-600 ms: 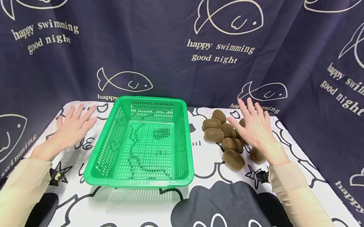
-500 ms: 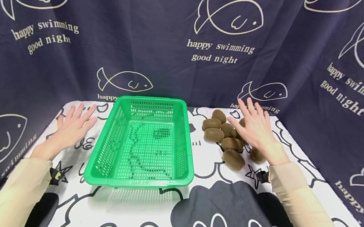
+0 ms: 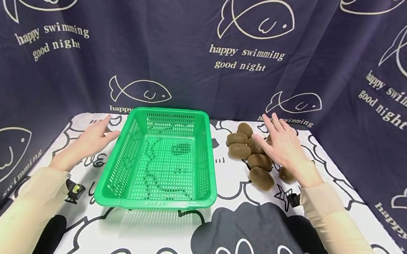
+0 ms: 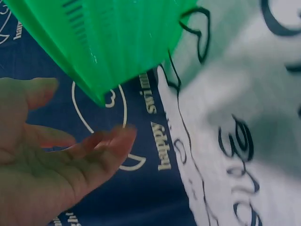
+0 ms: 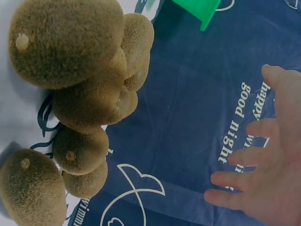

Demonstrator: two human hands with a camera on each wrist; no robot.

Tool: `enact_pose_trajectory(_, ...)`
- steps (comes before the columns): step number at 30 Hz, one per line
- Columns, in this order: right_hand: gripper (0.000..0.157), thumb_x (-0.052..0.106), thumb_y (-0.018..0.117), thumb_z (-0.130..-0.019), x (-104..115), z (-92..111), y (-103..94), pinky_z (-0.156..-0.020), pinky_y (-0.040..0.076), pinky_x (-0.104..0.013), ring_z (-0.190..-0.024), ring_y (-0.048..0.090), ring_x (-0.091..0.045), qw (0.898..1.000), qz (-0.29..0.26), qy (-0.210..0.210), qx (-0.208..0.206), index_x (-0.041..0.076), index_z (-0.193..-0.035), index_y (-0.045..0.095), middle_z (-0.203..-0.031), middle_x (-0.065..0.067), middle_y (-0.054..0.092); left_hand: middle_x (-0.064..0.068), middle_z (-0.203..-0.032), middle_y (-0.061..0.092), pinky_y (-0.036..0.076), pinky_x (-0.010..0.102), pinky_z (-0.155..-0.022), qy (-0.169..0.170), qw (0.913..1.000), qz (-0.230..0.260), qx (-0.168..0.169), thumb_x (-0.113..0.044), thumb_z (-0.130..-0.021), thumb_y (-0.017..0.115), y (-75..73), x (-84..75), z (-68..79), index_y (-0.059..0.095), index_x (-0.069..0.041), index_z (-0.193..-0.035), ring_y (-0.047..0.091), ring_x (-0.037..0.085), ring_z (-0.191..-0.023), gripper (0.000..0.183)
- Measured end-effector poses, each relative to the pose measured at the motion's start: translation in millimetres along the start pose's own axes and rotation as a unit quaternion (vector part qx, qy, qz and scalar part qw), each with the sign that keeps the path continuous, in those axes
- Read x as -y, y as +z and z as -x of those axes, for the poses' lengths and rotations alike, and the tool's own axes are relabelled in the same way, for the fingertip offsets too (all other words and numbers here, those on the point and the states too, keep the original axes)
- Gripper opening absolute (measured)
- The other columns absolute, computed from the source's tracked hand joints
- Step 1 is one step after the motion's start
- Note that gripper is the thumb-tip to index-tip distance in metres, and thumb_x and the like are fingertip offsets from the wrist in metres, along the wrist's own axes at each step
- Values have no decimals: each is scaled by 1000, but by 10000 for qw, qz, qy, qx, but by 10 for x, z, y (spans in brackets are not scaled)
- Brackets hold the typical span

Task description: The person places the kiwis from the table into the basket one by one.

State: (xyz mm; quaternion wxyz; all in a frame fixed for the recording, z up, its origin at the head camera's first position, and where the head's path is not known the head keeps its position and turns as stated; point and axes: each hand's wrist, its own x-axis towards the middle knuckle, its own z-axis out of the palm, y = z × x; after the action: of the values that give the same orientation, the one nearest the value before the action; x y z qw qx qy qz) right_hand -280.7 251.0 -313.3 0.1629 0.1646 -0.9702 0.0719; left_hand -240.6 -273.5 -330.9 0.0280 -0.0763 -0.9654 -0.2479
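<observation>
Kiwifruit (image 3: 261, 178): lay at three o'clock of green basket (image 3: 154, 205), some part-hidden by right hand (image 3: 286, 149). Left hand (image 3: 88, 142): hovered at nine o'clock. Both hands' fingers (image 5: 233, 181) were unclenched.

Navy curtain (image 3: 187, 30) behind and at sides: pale fish outlines (image 3: 272, 1), "happy swimming good night" lettering (image 3: 246, 53). White tabletop cloth (image 3: 234, 184): black line drawings (image 3: 170, 250), dark heart-printed patch (image 3: 252, 225).

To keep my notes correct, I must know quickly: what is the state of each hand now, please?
Left hand: open, holding nothing, beside the green basket.
Right hand: open, holding nothing, near the kiwis.
</observation>
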Motion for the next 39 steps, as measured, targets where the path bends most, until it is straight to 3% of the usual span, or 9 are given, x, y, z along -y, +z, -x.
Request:
enact_pose_trajectory(2,76,56,45,-96,11,9,4,-115,29,-63,-139,29,-49,9999,-101,-66,89,13,-154,24,-156,-26,22,33,-104,61,59,50,-77,-163,9991,330,228,-38,-103,39,26,-25,-17,7,13,-149,67,29,-74,76)
enact_pose_trajectory(4,75,54,46,-96,15,17,11,-115,30,-62,-138,30,-50,9995,-222,-154,162,13,-154,23,-156,-27,22,23,-86,62,61,40,-59,-381,9954,724,495,-38,-104,37,58,-42,-21,6,14,-149,62,16,-56,75)
enact_pose_trajectory(7,75,54,46,-96,21,41,20,-115,29,-62,-138,30,-50,9986,-374,-239,281,13,-155,22,-156,-27,23,11,-74,55,57,33,-46,-650,9882,1195,698,-38,-104,34,126,-52,-25,7,11,-150,55,12,-48,73)
enact_pose_trajectory(11,75,54,47,-96,35,75,28,-116,29,-62,-136,34,-49,9978,-398,-362,385,11,-153,25,-155,-25,27,6,-69,52,48,29,-38,-727,9850,1452,585,-37,-104,34,187,-62,-24,11,5,-152,46,10,-41,68)
enact_pose_trajectory(13,73,52,50,-96,48,93,37,-112,35,-61,-131,42,-48,9974,-384,-517,313,8,-151,31,-149,-25,38,9,-73,55,46,28,-36,-723,9843,1543,455,-36,-104,34,208,-68,-21,13,3,-153,43,9,-39,66)
enact_pose_trajectory(16,57,45,57,-94,76,143,56,-95,49,-56,-109,59,-41,9966,-341,-739,153,6,-136,50,-122,-22,62,15,-84,58,45,28,-36,-728,9829,1670,257,-35,-104,36,243,-75,-19,15,1,-153,46,9,-41,65)
enact_pose_trajectory(20,37,41,64,-90,114,260,68,-68,53,-48,-81,60,-28,9969,-237,-662,352,9,-107,61,-91,-12,61,22,-96,59,47,28,-38,-776,9778,1945,41,-34,-103,38,297,-84,-13,16,-2,-154,53,9,-50,63)
enact_pose_trajectory(29,37,35,70,-84,86,491,98,-57,51,-40,-71,57,-24,9806,-232,-457,1892,4,-97,54,-85,-13,57,36,-124,55,60,23,-61,-679,9658,2490,-255,-25,-104,39,375,-111,22,22,-2,-153,64,7,-72,57)
enact_pose_trajectory(39,45,35,69,-86,97,552,296,-58,52,-41,-73,61,-30,9776,-191,-261,2079,1,-102,45,-81,-13,57,36,-128,53,61,24,-61,-762,9618,2624,-193,-26,-104,38,385,-117,23,19,-4,-154,65,11,-74,58)
